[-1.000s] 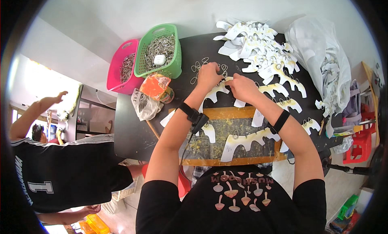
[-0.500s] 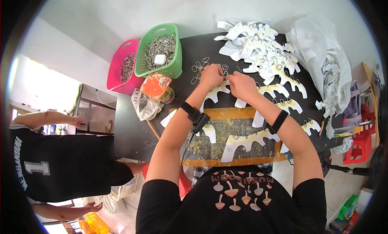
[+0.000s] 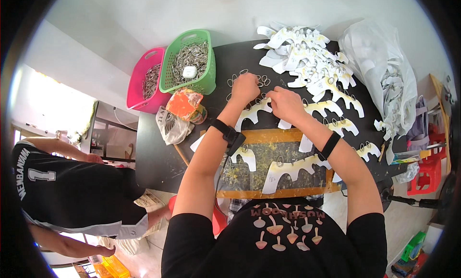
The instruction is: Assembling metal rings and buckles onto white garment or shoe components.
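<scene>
The black desk [image 3: 156, 162] has its front edge close to the person's body, bare room at its front left corner, and a narrow dark gap between the loose rings and a heap of paper strips [image 3: 305, 54] at the back. A tape-bordered sheet [image 3: 235, 174] lies along the front edge. At the right edge, a clear plastic bag [image 3: 367, 42] holds white pieces, some hanging from its mouth. A green basket [image 3: 192, 87] is well filled with metal rings, a small white case [image 3: 189, 72] on top; the pink basket [image 3: 144, 105] beside it holds more. A tin [image 3: 199, 116] stands near them, its contents hidden. The left hand [image 3: 245, 89], fingers curled, is over the loose rings [image 3: 264, 80]; the right hand [image 3: 286, 106], also curled, is at the right end of a scalloped strip [image 3: 253, 112]. I cannot tell whether either grips anything.
</scene>
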`<state>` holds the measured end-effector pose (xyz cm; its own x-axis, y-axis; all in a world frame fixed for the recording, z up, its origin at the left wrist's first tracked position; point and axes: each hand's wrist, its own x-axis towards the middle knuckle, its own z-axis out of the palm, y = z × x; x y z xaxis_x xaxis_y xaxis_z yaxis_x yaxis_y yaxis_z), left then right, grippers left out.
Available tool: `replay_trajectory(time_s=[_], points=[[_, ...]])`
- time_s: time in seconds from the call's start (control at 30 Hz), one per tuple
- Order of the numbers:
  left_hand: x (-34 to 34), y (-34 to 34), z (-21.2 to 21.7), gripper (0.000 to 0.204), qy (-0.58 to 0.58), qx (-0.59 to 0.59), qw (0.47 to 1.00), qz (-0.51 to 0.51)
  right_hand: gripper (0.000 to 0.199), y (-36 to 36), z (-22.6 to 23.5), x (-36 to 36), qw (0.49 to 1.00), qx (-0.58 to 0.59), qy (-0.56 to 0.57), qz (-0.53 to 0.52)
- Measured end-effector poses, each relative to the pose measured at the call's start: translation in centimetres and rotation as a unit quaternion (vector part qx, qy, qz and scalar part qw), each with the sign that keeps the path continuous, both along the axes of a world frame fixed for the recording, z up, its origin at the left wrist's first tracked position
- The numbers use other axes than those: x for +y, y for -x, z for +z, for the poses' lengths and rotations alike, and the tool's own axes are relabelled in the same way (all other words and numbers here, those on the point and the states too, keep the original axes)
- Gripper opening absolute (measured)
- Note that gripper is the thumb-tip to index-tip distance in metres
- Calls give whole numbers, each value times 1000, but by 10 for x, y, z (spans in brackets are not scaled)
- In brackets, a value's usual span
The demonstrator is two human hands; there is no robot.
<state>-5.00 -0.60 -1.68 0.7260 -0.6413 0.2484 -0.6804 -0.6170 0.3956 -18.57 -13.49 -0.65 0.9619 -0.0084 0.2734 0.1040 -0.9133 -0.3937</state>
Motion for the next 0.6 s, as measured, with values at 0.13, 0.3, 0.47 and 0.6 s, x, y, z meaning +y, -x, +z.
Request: replay_trajectory(time_s=[0.13,0.3,0.47,0.6], points=[[-1,-2,-2,9,-37,-40,994,95,19,0,-1,-4,1000,-13,-10,-19],[-8,-9,-8,15,20,-122,992,31,19,-1,3,-6,997,-35,-30,-61],[-20,-15,-12,18,-67,-117,989,-61,19,-2,10,-17,990,-45,-79,-103],[-19,-15,-8,23,-119,-173,978,14,22,-1,21,-39,984,-16,-124,-126]])
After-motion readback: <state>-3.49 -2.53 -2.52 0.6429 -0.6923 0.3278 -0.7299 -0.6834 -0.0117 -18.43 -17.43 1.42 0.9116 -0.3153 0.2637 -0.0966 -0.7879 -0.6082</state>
